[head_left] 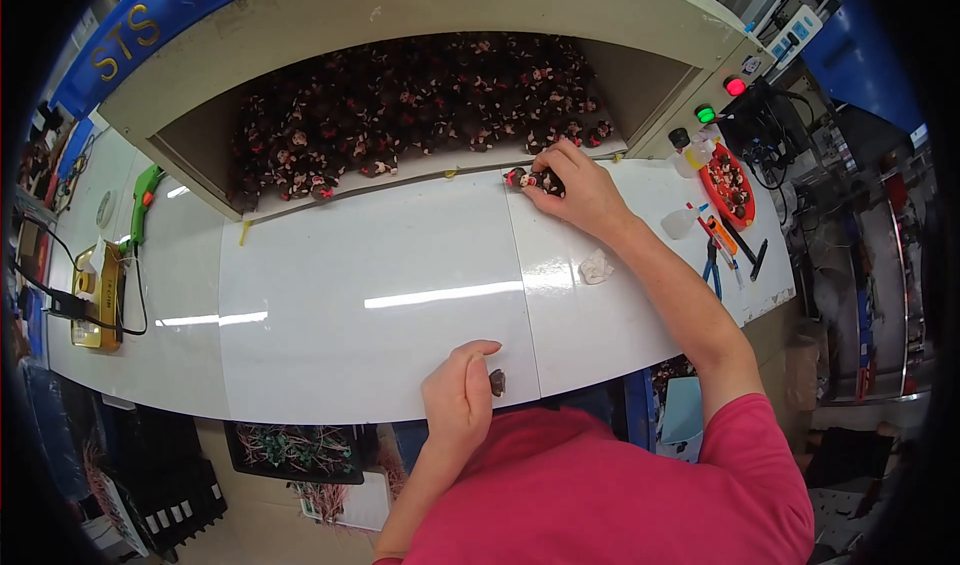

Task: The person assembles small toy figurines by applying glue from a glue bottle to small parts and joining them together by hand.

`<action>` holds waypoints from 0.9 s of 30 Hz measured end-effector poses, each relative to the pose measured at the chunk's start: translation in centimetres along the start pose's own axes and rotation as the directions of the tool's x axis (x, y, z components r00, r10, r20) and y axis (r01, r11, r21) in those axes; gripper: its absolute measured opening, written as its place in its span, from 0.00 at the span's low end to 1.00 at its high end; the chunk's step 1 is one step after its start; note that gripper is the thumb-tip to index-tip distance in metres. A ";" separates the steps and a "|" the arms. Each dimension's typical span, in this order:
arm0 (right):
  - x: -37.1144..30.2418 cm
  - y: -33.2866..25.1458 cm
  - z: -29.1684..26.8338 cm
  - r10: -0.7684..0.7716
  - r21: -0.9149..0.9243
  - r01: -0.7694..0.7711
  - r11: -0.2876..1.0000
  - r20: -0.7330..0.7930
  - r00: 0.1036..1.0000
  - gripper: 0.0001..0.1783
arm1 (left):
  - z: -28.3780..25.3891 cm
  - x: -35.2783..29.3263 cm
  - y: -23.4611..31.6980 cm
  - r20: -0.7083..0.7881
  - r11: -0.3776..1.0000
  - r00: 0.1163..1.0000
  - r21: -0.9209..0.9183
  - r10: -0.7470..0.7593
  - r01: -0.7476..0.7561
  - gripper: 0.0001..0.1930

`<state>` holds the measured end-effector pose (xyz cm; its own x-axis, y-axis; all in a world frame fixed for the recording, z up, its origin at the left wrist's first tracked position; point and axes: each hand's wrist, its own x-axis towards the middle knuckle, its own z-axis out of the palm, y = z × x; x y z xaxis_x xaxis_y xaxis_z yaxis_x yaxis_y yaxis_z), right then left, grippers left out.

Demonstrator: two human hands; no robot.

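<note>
My right hand (578,187) reaches to the front edge of a wide cabinet opening. Its thumb and fingers close around small dark figurines (520,178) with pale and red spots; how many are in the grip is partly hidden by the fingers. Near the table's front edge, my left hand (460,395) is curled with the thumb stretched to the right. A small dark brown piece (497,382) pokes out beside its bent fingers, and its exact kind cannot be made out. Behind my right hand, a heap of similar figurines (400,105) fills the cabinet.
The beige cabinet (660,25) arches over the white table (370,255). At the right are a red bowl (748,221) of small parts, bottles (690,155), pliers (712,265) and a crumpled tissue (596,267). A green glue gun (143,205) and a yellow box (97,305) stand left.
</note>
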<state>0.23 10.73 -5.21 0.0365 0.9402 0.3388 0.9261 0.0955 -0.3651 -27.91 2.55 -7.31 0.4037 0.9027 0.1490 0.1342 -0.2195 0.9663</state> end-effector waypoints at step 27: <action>6.3 4.2 -3.7 0.121 -0.431 -0.215 0.876 -0.236 0.964 0.21 | 1.5 -0.8 1.6 -0.048 1.000 0.999 -0.025 0.008 -0.009 0.11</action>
<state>5.72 15.86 -1.37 0.2355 0.8411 0.4870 0.9655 -0.2596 -0.0186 -26.66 0.92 -6.17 0.3611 0.9175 0.1667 0.1078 -0.2186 0.9698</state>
